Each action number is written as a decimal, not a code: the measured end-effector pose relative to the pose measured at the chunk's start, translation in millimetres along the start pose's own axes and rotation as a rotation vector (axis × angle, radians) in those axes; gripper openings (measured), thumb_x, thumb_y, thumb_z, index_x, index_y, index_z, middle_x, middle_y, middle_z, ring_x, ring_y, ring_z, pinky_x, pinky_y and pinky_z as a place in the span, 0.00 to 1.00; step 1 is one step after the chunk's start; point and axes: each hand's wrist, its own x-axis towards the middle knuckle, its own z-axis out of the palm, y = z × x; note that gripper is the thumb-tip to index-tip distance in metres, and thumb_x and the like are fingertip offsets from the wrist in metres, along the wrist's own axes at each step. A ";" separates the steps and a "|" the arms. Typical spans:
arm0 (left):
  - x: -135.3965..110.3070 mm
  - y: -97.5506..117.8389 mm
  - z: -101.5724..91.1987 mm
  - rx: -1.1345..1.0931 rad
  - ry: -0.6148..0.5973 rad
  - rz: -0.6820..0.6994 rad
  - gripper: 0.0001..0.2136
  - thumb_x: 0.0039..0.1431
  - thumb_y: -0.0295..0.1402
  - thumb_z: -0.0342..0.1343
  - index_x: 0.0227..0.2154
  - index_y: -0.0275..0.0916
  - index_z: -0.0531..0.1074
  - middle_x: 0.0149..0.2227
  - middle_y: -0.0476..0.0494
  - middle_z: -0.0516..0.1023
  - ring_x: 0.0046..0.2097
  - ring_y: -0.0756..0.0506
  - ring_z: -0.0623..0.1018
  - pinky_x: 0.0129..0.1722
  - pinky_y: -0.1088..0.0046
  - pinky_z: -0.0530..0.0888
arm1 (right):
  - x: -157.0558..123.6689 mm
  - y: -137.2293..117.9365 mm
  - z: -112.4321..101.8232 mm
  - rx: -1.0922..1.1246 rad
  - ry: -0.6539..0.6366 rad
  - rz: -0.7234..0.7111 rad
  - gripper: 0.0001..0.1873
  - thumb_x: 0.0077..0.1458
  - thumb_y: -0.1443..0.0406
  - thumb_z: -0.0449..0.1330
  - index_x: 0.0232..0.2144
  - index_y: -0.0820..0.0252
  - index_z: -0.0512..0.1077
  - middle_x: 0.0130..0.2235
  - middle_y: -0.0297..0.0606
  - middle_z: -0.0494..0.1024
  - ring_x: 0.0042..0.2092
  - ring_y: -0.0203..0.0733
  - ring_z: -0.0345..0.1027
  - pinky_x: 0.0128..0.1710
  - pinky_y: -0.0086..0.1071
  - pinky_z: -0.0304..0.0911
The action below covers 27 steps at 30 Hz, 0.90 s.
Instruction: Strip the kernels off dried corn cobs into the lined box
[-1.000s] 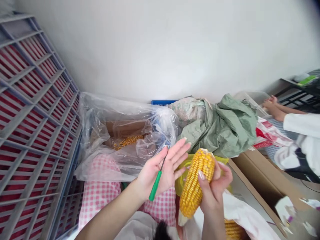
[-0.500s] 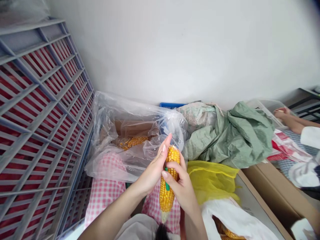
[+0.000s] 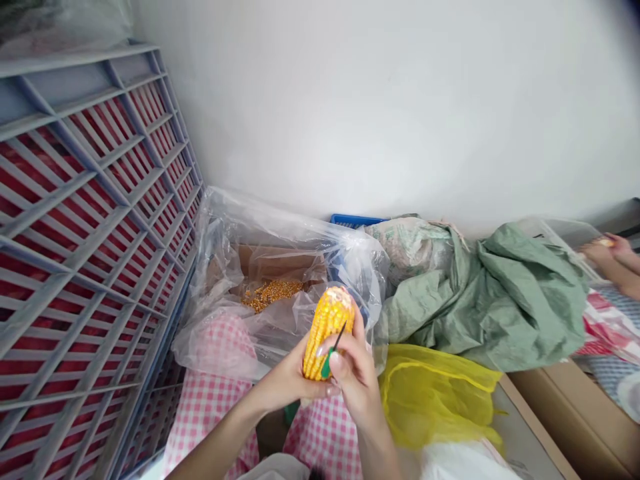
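1. Left grip [image 3: 287,385] cups the lower part of a plump yellow ear of corn [image 3: 318,337]; right grip [image 3: 354,367] holds a thin, dark-shafted tool with a green handle [image 3: 328,364].
2. I'd do well to brace the ear firmly, fingers clear of the tip.
3. Tilted above my pink-checked lap [image 3: 325,437], the ear shows tight rows and a pale, blunt top.

The yellow corn [image 3: 317,333] leans a bit, whitish end up, with rows of fat kernels. The little green-handled tool [image 3: 327,365] slants in front, thin dark point up.
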 end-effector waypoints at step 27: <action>51.2 38.0 -39.4 0.284 0.244 0.166 0.29 0.44 0.38 0.62 0.50 0.40 0.60 0.44 0.42 0.71 0.44 0.44 0.72 0.43 0.68 0.69 | 72.7 28.9 -7.6 0.376 0.266 0.063 0.11 0.55 0.57 0.52 0.30 0.58 0.67 0.24 0.27 0.59 0.18 0.25 0.44 0.17 0.23 0.42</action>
